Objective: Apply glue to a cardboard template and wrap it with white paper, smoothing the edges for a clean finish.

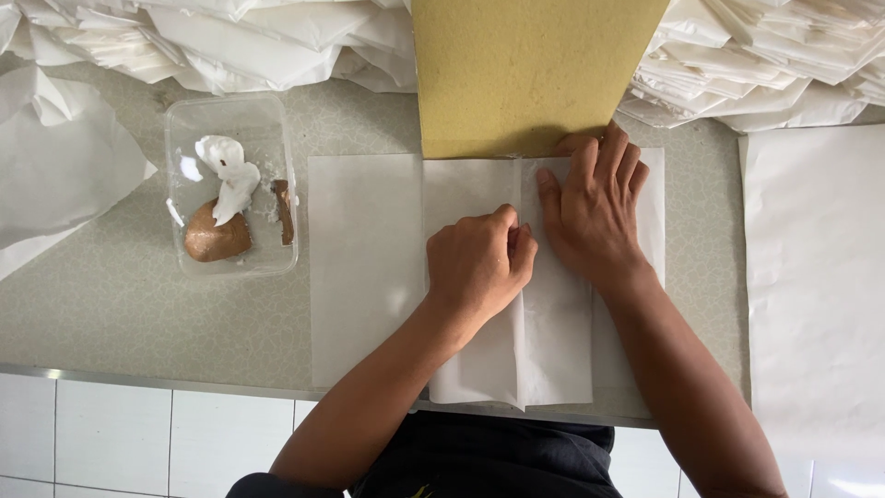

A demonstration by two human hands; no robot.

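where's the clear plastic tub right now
In the head view the clear plastic tub sits on the counter to the left, just left of the white paper sheet and well clear of the left hand.

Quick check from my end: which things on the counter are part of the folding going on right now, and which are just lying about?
In use:
- folded white paper sheet, under both hands
- left hand, fist pressing the fold
- right hand, flat on the paper
- yellow board, at the sheet's top edge

Lying about:
- plastic tub with white paste
- piles of folded paper
- loose sheet
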